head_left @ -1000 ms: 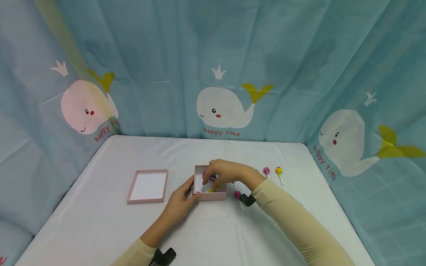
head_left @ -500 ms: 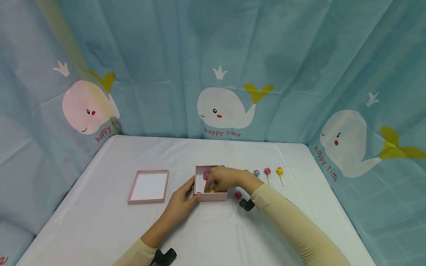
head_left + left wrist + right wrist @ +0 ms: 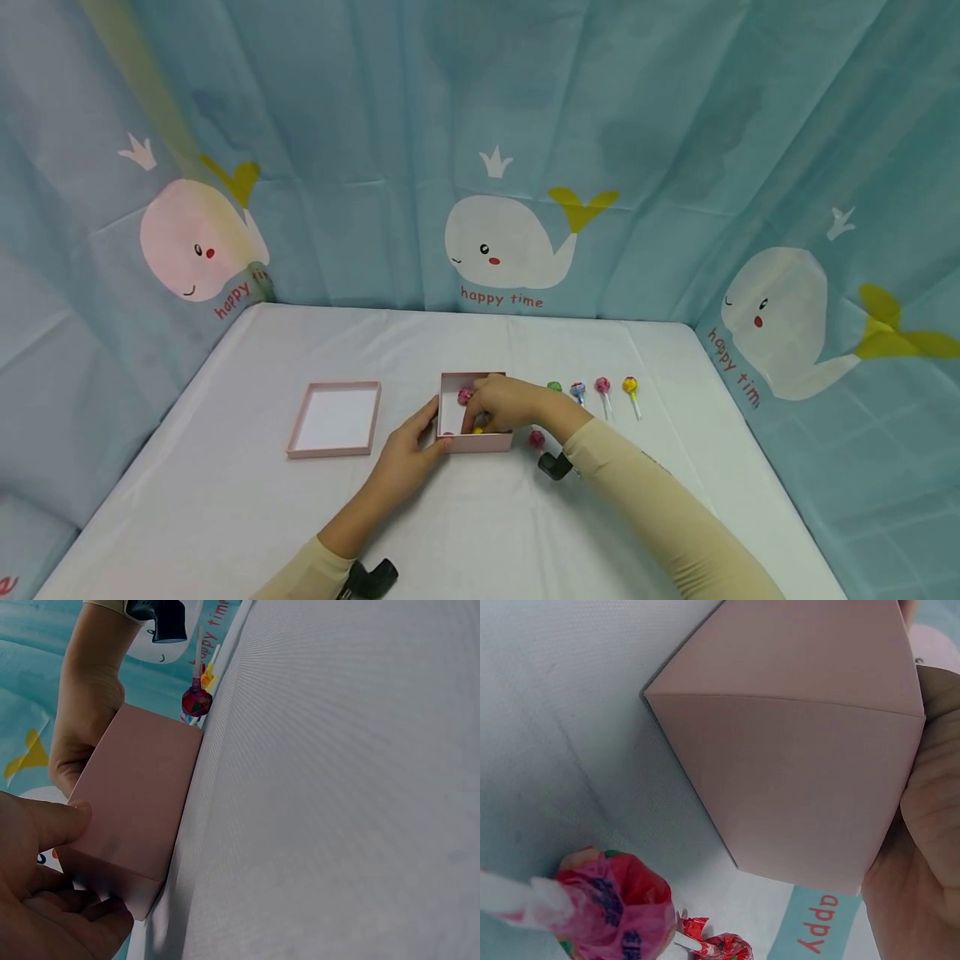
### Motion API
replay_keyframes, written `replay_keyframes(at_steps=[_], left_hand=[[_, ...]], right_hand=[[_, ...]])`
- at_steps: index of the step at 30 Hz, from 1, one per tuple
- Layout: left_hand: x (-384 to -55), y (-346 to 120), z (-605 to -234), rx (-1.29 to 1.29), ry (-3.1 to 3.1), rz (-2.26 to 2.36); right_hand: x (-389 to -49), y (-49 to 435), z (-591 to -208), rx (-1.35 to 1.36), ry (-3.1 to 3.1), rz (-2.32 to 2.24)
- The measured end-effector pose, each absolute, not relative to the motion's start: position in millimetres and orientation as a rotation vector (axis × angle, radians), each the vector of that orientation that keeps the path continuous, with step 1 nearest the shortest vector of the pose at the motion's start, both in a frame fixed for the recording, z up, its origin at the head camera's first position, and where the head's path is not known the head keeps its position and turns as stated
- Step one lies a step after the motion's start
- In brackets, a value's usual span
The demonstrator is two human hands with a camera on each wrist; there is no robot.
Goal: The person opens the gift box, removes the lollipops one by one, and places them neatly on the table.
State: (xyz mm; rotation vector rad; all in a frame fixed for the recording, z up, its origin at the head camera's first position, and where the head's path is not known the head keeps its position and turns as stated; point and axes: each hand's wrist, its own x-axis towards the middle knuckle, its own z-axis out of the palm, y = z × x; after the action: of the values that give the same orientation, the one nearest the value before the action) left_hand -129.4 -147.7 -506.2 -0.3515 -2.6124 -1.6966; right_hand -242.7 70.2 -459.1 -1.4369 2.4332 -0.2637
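A pink box [image 3: 476, 444] with a white inside stands open at the table's middle. My left hand [image 3: 408, 454] grips its left front corner, the thumb [image 3: 64, 823] pressed on the front wall. My right hand [image 3: 510, 402] reaches over the right wall, fingers down inside the box. Its fingertips are hidden, so whether they pinch anything does not show. A pink lollipop [image 3: 465, 397] lies in the box left of these fingers, and a yellow lollipop [image 3: 477, 431] is close by them. In the right wrist view, a pink-wrapped lollipop [image 3: 619, 904] lies on the table beside the box.
The box's lid [image 3: 333, 419] lies inside up on the left. Right of the box, a green lollipop [image 3: 554, 386], a blue one [image 3: 577, 389], a pink one [image 3: 603, 386] and a yellow one [image 3: 630, 386] form a row. A whale-print curtain [image 3: 360, 242] surrounds the table.
My right hand has moved slightly right and lower into the box. The pink lollipop inside and the green one on the table now show more. My left hand stays on the box.
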Motion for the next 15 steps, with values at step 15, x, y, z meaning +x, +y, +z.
replay_keyframes(at_steps=[15], left_hand=[[-129.8, -148.5, -505.9, -0.349, -2.620, -1.720]], right_hand=[[-247.8, 73.3, -458.3, -1.301, 2.412, -0.666]])
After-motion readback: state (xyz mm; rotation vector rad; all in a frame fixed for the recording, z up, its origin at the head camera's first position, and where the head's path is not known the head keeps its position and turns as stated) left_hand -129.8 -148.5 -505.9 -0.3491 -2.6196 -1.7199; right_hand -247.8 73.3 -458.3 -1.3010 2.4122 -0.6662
